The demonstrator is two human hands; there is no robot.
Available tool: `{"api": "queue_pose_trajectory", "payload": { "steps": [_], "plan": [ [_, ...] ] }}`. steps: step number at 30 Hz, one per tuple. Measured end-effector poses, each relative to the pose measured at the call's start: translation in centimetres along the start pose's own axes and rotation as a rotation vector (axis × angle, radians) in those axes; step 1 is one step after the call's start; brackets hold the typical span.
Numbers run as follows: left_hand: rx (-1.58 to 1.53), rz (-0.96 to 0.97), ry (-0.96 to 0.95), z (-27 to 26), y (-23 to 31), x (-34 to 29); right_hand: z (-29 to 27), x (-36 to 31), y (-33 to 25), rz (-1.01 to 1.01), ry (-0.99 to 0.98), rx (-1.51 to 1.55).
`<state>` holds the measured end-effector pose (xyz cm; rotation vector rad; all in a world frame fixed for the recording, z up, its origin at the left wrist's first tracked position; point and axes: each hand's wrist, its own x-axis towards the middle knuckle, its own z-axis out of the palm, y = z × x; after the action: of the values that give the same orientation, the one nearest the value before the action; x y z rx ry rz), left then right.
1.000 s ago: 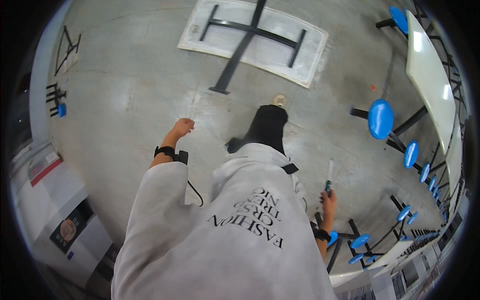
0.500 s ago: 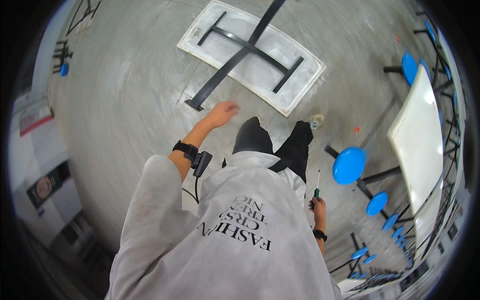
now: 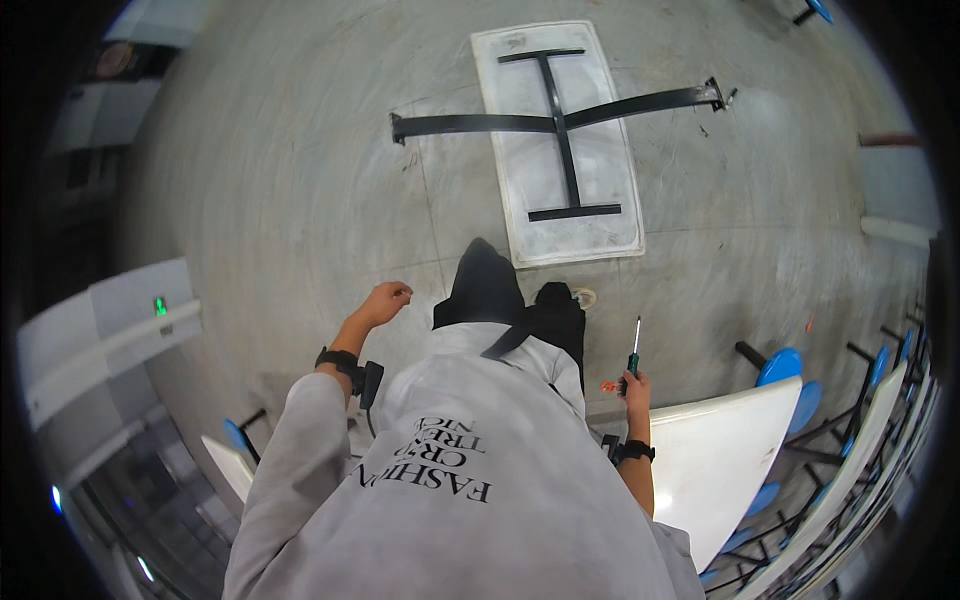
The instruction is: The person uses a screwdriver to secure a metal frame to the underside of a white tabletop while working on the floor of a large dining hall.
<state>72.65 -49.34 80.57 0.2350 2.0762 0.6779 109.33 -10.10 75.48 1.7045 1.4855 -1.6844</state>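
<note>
I see the right hand [image 3: 636,392] right of the middle of the view, its fingers closed around the dark green handle of a screwdriver [image 3: 633,364]; the shaft points toward the top of the view, and a small orange-red patch [image 3: 609,387] shows just left of the grip. The left hand [image 3: 386,303] is left of the middle, over bare grey floor [image 3: 300,220]; I read its fingers as loosely bent and slack – well apart from the screwdriver. In the upper middle I have a white board [image 3: 612,130] lying on the floor, long side running up the view; a black metal stand [image 3: 570,175] lies across it – short bars near both ends, two longer arms reaching past the left and right edges; both hands are below and apart from it. A white table [image 3: 715,450] fills much of the lower right, with blue seats [image 3: 780,366] beside it.
</note>
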Motion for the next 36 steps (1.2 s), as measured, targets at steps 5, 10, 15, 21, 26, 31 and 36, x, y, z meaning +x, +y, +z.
{"api": "queue_pose_trajectory", "payload": {
  "steps": [5,10,15,21,26,31,36],
  "plan": [
    [-0.118,-0.122,0.104,5.6,-3.3,-6.0,-2.8,2.8,-1.7,-0.046,-0.075,-0.027],
    [-0.184,-0.185,0.166,8.2,-2.7,-7.5,-2.3,2.2,-4.2,0.021,-0.159,-0.244],
    [-0.225,-0.114,0.134,7.7,-4.6,-6.3,-0.2,1.5,-4.2,-0.049,-0.130,-0.274],
    [-0.179,0.003,0.151,5.3,-11.8,-3.0,3.0,1.2,0.0,-0.085,-0.121,-0.140],
    [-0.260,-0.016,0.260,3.8,-16.9,-2.6,5.8,-1.3,1.3,-0.106,-0.064,-0.390],
    [-0.427,-0.078,0.327,4.4,-16.6,-3.5,8.3,-4.1,-2.0,-0.100,0.005,-0.391],
    [-0.521,-0.113,0.280,6.6,-19.2,-4.5,8.9,-0.2,-4.5,-0.113,-0.088,-0.381]
  ]
}}
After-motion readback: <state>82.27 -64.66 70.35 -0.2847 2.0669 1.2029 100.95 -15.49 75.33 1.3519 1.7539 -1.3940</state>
